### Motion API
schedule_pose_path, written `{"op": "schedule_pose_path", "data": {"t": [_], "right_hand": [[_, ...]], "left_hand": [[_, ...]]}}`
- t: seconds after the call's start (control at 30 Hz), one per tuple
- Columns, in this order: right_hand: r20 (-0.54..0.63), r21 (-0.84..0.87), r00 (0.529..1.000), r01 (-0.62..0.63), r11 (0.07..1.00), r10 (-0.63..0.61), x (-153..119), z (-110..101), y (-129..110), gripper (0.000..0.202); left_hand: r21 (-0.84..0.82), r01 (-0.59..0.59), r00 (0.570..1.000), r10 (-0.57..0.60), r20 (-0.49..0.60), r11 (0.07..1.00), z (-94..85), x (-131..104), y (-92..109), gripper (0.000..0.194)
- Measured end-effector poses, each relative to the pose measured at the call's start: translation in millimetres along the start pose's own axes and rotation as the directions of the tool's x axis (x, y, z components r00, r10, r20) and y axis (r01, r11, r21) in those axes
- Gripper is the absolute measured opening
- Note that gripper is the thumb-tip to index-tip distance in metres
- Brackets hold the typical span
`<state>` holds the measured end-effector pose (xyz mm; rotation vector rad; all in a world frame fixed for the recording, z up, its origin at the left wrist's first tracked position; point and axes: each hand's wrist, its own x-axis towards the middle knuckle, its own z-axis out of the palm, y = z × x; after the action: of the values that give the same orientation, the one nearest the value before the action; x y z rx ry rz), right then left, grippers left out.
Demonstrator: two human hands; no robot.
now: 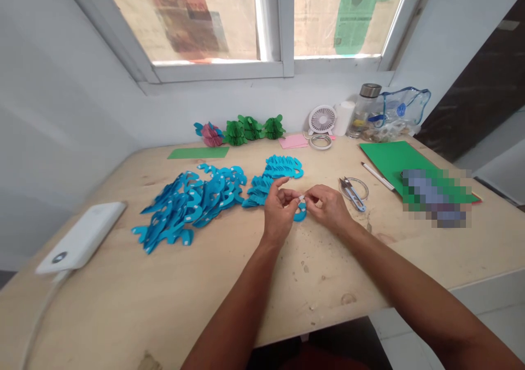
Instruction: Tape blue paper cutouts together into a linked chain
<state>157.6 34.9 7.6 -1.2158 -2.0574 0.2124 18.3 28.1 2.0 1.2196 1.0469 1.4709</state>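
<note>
My left hand (279, 210) is closed in a pinch on a curved blue paper piece (301, 213) near the table's middle. Facing it, my right hand (327, 206) pinches at a tiny white tab at the top of the same piece. Just beyond my left hand lie folded blue paper strips (284, 166), fanned in rows. Farther left spreads a large heap of blue paper cutouts (197, 198), many bearing small white squares.
Blue-handled snips (353, 195) and a tape roll lie right of my hands. Green sheets (410, 165), a white pen (377, 176) and a blurred object are farther right. A power bank (84, 236) sits left. Paper ornaments (250, 129), a fan (322, 120) and a bottle (365, 110) line the back.
</note>
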Motion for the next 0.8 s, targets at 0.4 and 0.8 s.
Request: {"op": "schedule_pose_path", "data": {"t": [0.4, 0.8], "right_hand": [[0.14, -0.058, 0.966, -0.21, 0.976, 0.217, 0.7, -1.6, 11.4, 0.017], [0.185, -0.12, 0.953, -0.221, 0.968, 0.241, -1.3, -1.0, 11.0, 0.037]], "left_hand": [[0.106, 0.073, 0.997, -0.069, -0.042, 0.992, -5.6, 3.6, -8.3, 0.053], [0.117, 0.125, 0.991, -0.119, -0.056, 0.985, -7.3, 5.5, -16.4, 0.056]]}}
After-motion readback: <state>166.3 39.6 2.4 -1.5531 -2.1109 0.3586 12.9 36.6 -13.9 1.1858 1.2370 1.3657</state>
